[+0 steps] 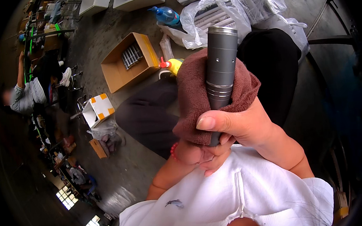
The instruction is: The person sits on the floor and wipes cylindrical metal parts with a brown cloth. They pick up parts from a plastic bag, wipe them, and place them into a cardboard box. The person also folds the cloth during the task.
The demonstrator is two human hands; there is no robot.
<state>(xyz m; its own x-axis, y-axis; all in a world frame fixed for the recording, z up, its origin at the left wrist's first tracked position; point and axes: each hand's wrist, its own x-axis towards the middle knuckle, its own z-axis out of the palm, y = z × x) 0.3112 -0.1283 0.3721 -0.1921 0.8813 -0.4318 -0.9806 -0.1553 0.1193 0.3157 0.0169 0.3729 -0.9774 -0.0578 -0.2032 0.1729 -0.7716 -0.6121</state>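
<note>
A dark grey metal tube (220, 62), shaped like a flashlight body with bright rings round its waist, stands nearly upright before my chest. My right hand (249, 127) is closed on its lower part, the thumb laid across the front. Behind and around the tube is bunched a brown towel (192, 93). My left hand (190, 153), with a red bead bracelet at the wrist, grips the towel from below; its fingers are partly hidden by cloth and by the tube's lower end.
Metal tubes stand in a cardboard box (115, 71) on the floor. Beside it are a yellow bottle with a red nozzle (172, 65), a blue bottle (166, 15) and plastic bags (191, 22) of tubes. A small white box (99, 109) lies left. A person (30, 94) sits far left.
</note>
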